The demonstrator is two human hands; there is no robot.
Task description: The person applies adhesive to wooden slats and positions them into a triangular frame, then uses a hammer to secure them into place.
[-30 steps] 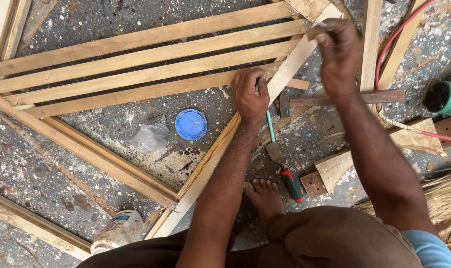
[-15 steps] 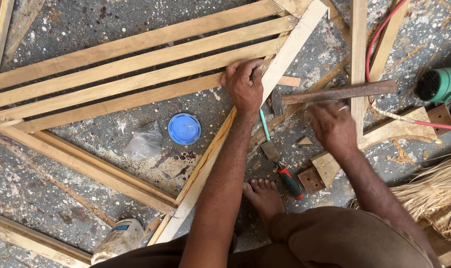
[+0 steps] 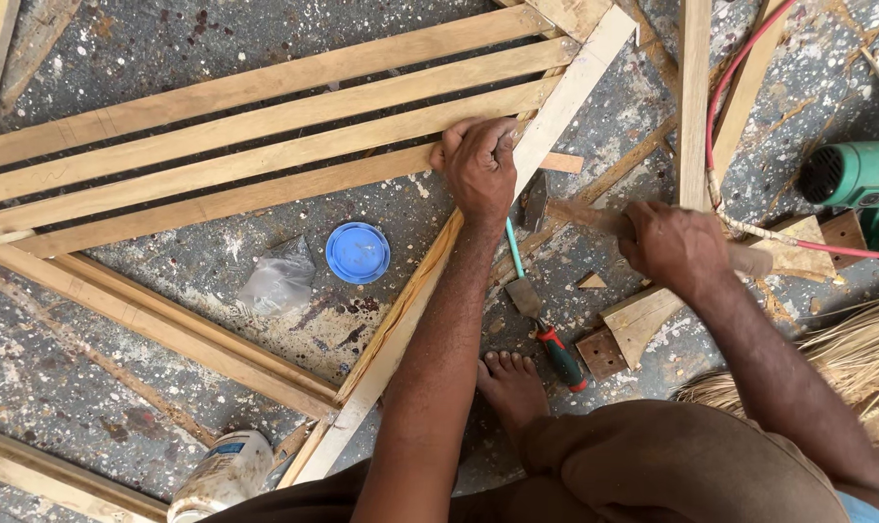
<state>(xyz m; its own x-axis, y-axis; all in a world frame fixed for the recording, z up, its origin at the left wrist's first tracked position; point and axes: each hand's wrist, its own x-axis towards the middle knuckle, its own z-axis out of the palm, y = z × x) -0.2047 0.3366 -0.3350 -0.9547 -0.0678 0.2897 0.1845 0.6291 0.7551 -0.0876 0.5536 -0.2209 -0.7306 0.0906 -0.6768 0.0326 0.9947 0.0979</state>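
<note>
Head view looks straight down: the right hand point(image 3: 674, 244) has its grip closed around the worn wooden handle of a hammer point(image 3: 594, 215), whose dark metal head point(image 3: 534, 201) lies on the floor just beside the frame's diagonal rail. The left hand point(image 3: 480, 167) presses flat, fingers curled over the edge, on the wooden frame point(image 3: 265, 126), where the lowest of four pale, rough-sawn slats meets that diagonal rail point(image 3: 517, 184); it grips nothing, only bears down on the wood.

The frame lies on a grey, paint-speckled concrete floor point(image 3: 120, 387), stretching from the top edge towards the bottom left. Between the frame's rails sit a round blue plastic lid point(image 3: 357, 253) and a crumpled clear plastic bag point(image 3: 280, 279). Below the left forearm, a chisel with a red and black handle point(image 3: 548, 334) lies near a bare foot point(image 3: 510, 385). Small wood offcuts point(image 3: 643, 315) lie under the right wrist. A green power tool point(image 3: 861, 179) with a red cable rests at the floor's right edge, above a pile of dry straw-like fibres point(image 3: 846, 358).
</note>
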